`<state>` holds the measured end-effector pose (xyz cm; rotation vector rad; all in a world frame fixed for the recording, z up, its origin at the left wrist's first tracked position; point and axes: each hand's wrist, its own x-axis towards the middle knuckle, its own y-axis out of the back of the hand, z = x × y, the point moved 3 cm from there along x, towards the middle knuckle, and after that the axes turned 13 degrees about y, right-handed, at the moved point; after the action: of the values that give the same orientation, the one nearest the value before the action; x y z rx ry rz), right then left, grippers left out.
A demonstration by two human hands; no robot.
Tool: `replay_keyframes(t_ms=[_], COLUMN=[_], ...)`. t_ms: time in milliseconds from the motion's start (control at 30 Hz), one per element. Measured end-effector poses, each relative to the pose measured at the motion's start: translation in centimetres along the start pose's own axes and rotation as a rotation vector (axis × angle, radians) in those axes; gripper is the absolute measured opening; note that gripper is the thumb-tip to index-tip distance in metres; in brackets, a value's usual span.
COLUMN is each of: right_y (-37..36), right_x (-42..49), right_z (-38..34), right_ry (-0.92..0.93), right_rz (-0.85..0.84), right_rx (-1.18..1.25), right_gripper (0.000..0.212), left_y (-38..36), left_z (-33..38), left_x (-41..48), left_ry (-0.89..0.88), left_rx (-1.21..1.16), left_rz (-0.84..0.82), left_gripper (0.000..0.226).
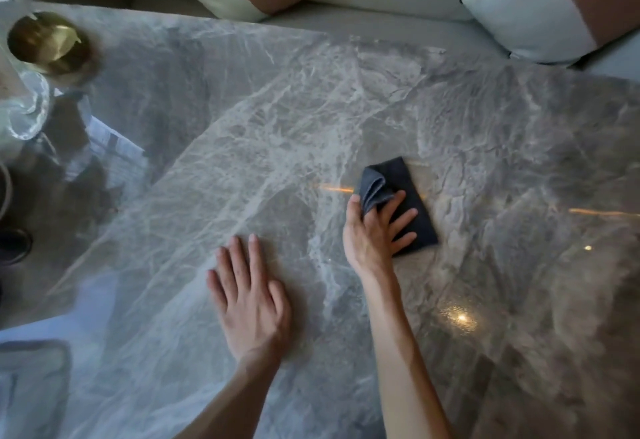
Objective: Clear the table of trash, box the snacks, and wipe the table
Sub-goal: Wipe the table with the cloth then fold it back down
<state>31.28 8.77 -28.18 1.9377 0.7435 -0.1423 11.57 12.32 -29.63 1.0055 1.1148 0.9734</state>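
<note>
Cloth (412, 196) on the desk (277, 109), right of centre

Marble runs wide on every side of it. The far edge meets the cushions (526, 9), and a gold bowl (48, 44) sits way off at the far-left corner. Cloth's dark grey, folded into a rectangle, one end bunched. Right hand (377, 231) pinches that bunch, other fingers spread on top. Left hand (249, 303) lies flat nearby, fingers straight.
</note>
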Motion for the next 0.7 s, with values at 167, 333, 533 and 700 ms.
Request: replay_keyframes(t_ms=[167, 333, 533, 700], right_y=[-0.8, 0.3, -1.9, -0.7], right_x=[-0.7, -0.5, 0.2, 1.2], right_z=[-1.1, -2.0, -1.5, -0.4], right_ry=[0.033, 0.175, 0.206, 0.235], right_rz=[-0.158, 0.180, 0.210, 0.210], right_rx=[-0.017, -0.217, -0.421, -0.356], right_gripper=[0.068, 0.069, 0.063, 0.059], left_y=[0.0, -0.1, -0.3, -0.6], left_z=[0.1, 0.0, 0.2, -0.2], left_x=[-0.2, -0.1, 0.0, 0.0], left_ry=[0.005, 0.003, -0.007, -0.012], left_rx=[0.008, 0.023, 0.022, 0.019], left_rz=[-0.017, -0.022, -0.003, 0.001], left_gripper=[0.074, 0.075, 0.076, 0.077])
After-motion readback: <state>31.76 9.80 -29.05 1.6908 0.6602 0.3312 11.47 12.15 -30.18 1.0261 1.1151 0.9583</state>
